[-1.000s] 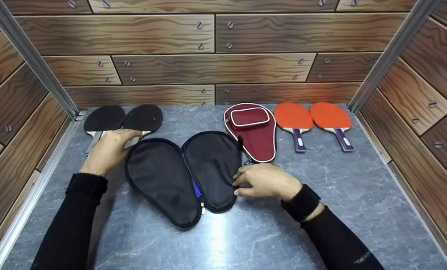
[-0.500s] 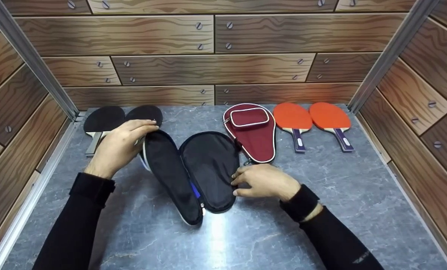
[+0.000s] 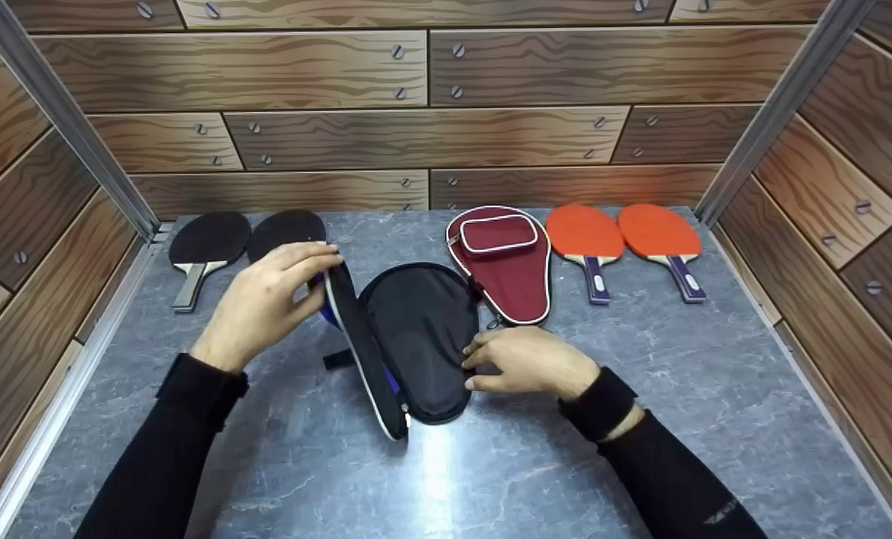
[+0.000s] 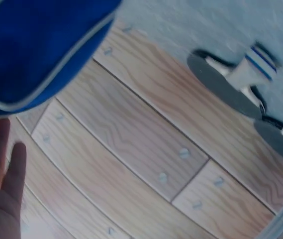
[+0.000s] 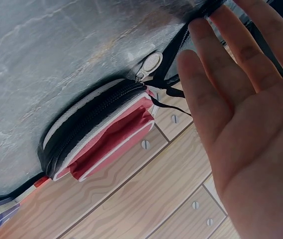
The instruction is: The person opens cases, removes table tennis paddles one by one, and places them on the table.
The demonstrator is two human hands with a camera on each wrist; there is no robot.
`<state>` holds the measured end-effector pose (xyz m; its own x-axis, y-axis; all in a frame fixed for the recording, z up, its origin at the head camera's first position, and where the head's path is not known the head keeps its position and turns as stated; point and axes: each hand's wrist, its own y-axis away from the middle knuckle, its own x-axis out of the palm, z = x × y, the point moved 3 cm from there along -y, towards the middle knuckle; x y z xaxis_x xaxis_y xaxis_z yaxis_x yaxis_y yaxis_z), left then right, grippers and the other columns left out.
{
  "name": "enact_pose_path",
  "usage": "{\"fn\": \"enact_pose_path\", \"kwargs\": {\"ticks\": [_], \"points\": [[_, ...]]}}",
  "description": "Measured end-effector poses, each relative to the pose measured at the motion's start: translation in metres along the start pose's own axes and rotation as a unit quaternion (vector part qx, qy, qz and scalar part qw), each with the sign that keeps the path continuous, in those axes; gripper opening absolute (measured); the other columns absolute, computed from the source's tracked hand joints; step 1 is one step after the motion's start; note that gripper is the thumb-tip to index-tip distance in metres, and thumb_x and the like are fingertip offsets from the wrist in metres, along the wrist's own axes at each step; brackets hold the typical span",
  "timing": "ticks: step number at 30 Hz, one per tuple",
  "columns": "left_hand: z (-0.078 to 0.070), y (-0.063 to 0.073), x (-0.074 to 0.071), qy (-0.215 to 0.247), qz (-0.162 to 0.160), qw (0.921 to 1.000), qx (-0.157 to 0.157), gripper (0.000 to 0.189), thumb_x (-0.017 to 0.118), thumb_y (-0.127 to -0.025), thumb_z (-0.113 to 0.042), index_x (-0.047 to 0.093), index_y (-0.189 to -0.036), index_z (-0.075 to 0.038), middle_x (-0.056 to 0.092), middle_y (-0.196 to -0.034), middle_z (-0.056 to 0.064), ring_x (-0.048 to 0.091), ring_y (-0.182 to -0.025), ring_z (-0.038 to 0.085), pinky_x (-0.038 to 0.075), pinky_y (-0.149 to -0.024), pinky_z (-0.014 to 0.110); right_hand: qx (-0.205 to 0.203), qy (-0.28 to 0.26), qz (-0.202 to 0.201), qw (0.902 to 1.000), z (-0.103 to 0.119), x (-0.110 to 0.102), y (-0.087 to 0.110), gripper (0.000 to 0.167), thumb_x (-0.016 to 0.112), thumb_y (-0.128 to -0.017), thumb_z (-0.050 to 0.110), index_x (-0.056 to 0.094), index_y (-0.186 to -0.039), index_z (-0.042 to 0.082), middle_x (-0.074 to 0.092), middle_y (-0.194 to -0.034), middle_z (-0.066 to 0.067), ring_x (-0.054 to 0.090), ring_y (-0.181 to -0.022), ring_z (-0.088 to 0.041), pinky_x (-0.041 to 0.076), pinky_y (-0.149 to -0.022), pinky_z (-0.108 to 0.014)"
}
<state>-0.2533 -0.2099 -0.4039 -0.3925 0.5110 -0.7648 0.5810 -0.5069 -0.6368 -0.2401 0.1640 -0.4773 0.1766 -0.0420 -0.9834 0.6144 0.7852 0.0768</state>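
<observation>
A zippered table tennis paddle case (image 3: 420,340) lies spread with its black lining up; its left half stands nearly upright. That half's outside is blue with white piping, seen in the left wrist view as the blue case (image 4: 37,47). My left hand (image 3: 266,296) holds its upper edge between fingers and thumb. At the right edge of the flat half, my right hand (image 3: 532,359) rests with its fingertips touching the rim. In the right wrist view the fingers of the right hand (image 5: 250,109) are fairly straight.
Behind the right hand lies a red paddle case (image 3: 517,281) with white piping. Two orange paddles (image 3: 584,232) are beside it. Two black paddles lie back left, one black paddle (image 3: 210,238) in full view, the other black paddle (image 3: 285,228) partly covered by the left hand. Wood-patterned walls enclose the table.
My left hand has moved right and lifted the case's left half from lying flat to nearly upright. The right hand has stayed at the case's right edge.
</observation>
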Motion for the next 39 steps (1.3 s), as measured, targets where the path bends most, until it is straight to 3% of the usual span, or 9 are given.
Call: {"fn": "enact_pose_path", "kwargs": {"ticks": [5,8,11,17,25,35,39], "points": [[-0.008,0.002,0.016,0.023,-0.023,0.9964,-0.079,0.045,0.088,-0.105,-0.018,0.075,-0.146,-0.004,0.083,-0.142,0.016,0.079,-0.134,0.038,0.064,-0.12,0.054,0.0,0.001,0.001,1.0,0.0,0.001,-0.001,0.039,0.077,-0.111,0.045,0.089,-0.137,0.019,0.085,-0.141,-0.003,0.081,-0.132,-0.022,0.069,-0.108,-0.046],[-0.012,0.001,0.027,0.043,-0.009,0.9946,-0.094,0.038,0.087,-0.107,-0.023,0.076,-0.138,-0.003,0.082,-0.142,0.016,0.079,-0.134,0.039,0.063,-0.121,0.056,-0.002,0.004,-0.003,1.0,0.0,0.001,-0.001,0.039,0.077,-0.11,0.044,0.09,-0.137,0.019,0.085,-0.14,-0.003,0.082,-0.131,-0.022,0.07,-0.107,-0.046],[-0.014,-0.002,0.038,0.06,0.026,0.9934,-0.094,0.041,0.088,-0.107,-0.028,0.077,-0.139,-0.005,0.076,-0.155,0.017,0.074,-0.144,0.04,0.059,-0.128,0.057,-0.007,0.011,-0.012,0.9998,0.0,0.002,-0.001,0.038,0.078,-0.11,0.044,0.09,-0.135,0.02,0.085,-0.139,-0.002,0.083,-0.129,-0.021,0.07,-0.105,-0.046],[-0.015,-0.007,0.057,0.068,0.093,0.9888,-0.095,0.064,0.088,-0.107,-0.025,0.064,-0.165,-0.014,0.052,-0.181,0.023,0.063,-0.159,0.048,0.056,-0.131,0.064,-0.045,0.048,-0.039,0.9971,0.003,0.006,-0.006,0.039,0.079,-0.109,0.046,0.089,-0.138,0.021,0.085,-0.141,0.0,0.084,-0.126,-0.02,0.072,-0.098,-0.047],[-0.009,-0.02,0.07,0.077,0.124,0.9852,-0.09,0.066,0.083,-0.107,-0.011,0.061,-0.169,-0.016,0.05,-0.18,0.027,0.062,-0.158,0.051,0.055,-0.131,0.065,-0.063,0.06,-0.04,0.9954,0.003,0.008,-0.011,0.045,0.078,-0.109,0.047,0.084,-0.148,0.023,0.083,-0.151,0.0,0.083,-0.133,-0.022,0.071,-0.102,-0.049],[0.001,-0.038,0.082,0.069,0.154,0.9834,-0.067,0.066,0.083,-0.103,-0.004,0.064,-0.166,-0.014,0.055,-0.176,0.028,0.064,-0.153,0.056,0.053,-0.132,0.067,-0.061,0.051,-0.046,0.9958,-0.003,0.004,-0.009,0.043,0.077,-0.111,0.046,0.084,-0.147,0.024,0.083,-0.151,0.001,0.082,-0.134,-0.022,0.071,-0.104,-0.048],[0.002,-0.046,0.089,0.067,0.182,0.9787,-0.067,0.068,0.084,-0.103,-0.003,0.065,-0.166,-0.017,0.055,-0.177,0.027,0.063,-0.153,0.057,0.054,-0.131,0.067,-0.055,0.048,-0.045,0.9963,-0.005,0.001,-0.008,0.043,0.077,-0.111,0.047,0.084,-0.147,0.023,0.083,-0.151,-0.001,0.082,-0.136,-0.022,0.071,-0.106,-0.049]]}}
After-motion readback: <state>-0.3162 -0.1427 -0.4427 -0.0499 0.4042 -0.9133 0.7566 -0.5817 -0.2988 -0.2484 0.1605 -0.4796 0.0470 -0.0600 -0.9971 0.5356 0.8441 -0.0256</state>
